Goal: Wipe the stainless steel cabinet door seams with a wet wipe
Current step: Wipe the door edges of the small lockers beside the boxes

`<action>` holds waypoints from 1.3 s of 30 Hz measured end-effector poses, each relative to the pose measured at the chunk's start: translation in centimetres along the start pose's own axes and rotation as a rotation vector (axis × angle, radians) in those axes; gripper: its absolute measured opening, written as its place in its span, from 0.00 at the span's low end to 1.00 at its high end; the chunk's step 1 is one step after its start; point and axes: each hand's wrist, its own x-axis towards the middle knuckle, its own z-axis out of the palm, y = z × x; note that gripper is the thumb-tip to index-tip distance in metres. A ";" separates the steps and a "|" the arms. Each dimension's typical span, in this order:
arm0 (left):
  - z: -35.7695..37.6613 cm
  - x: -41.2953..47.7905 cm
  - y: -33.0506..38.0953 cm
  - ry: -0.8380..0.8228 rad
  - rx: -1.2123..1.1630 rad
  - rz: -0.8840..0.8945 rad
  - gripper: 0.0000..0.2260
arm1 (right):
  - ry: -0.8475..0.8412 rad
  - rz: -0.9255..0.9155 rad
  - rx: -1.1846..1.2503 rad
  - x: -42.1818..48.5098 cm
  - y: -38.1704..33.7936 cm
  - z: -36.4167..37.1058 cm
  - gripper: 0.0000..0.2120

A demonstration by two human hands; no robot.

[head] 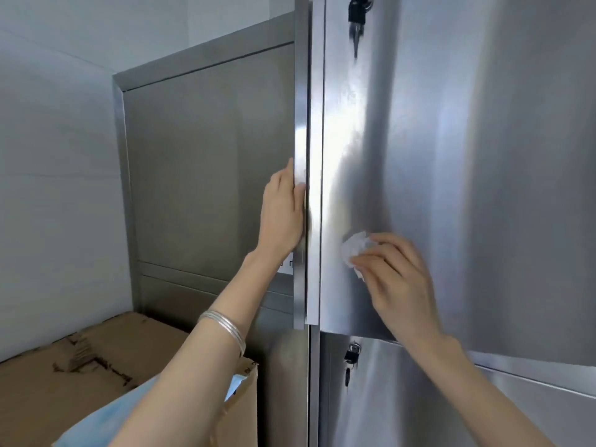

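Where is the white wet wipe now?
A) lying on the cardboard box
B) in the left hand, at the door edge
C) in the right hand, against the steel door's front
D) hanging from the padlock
C: the right hand holds the crumpled wet wipe against the door front, while the left hand grips the door edge.

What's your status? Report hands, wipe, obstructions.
Left hand grips door edge. Right hand holds wipe on door face, right of seam. Padlock hangs above, clear of wipe.
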 end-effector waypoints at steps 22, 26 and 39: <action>7.2 0.3 -8.0 0.122 0.246 0.194 0.20 | -0.165 -0.026 -0.103 -0.6 8.2 5.8 0.08; 6.5 -4.2 -8.7 -0.021 0.207 0.163 0.24 | -0.155 -0.001 -0.046 -2.1 7.6 6.0 0.08; 11.8 -24.5 -11.0 -0.209 0.245 -0.325 0.45 | -0.207 0.520 0.242 -15.3 -0.5 3.6 0.07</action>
